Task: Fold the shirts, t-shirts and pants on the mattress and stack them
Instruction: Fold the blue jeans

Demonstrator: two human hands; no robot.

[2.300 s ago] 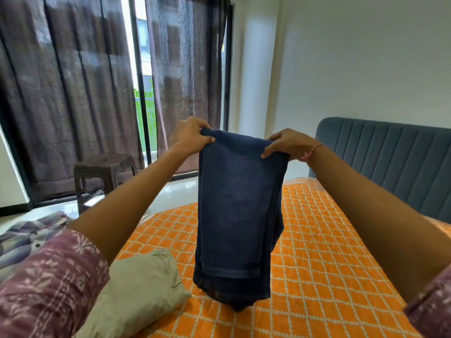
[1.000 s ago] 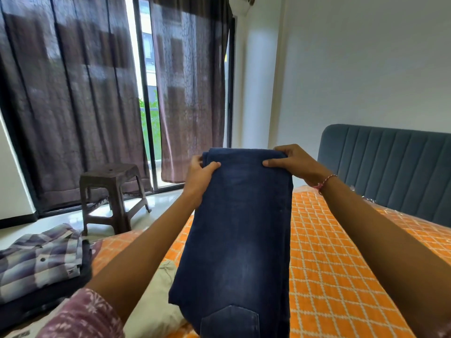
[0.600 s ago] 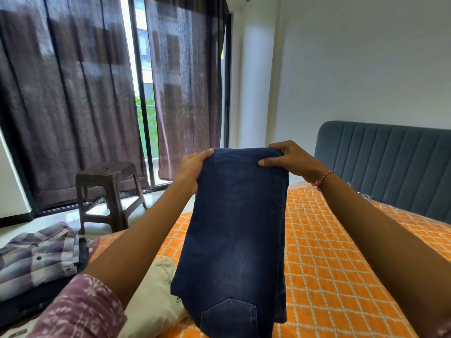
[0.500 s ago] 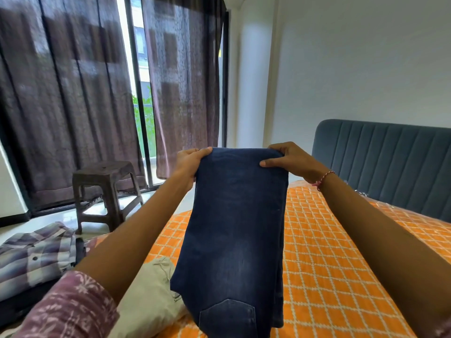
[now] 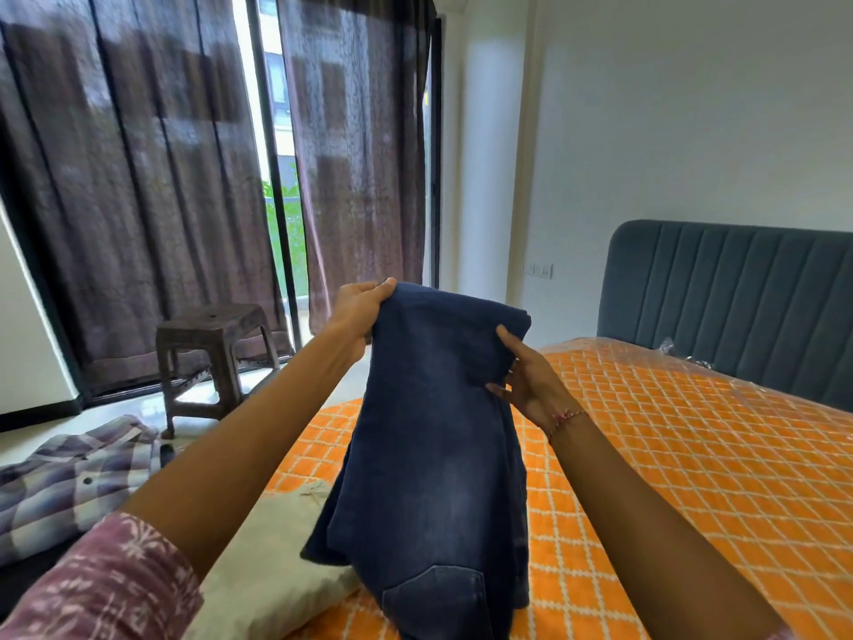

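I see folded dark blue jeans (image 5: 434, 436) hanging from my grip, pocket at the bottom.

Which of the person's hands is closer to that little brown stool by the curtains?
The left hand. It grips the jeans' top corner, just right of the stool. The right hand is farther off, on the jeans' opposite edge.

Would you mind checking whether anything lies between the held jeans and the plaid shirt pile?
Yes: the folded beige garment lies on the mattress between the jeans and the plaid shirt pile.
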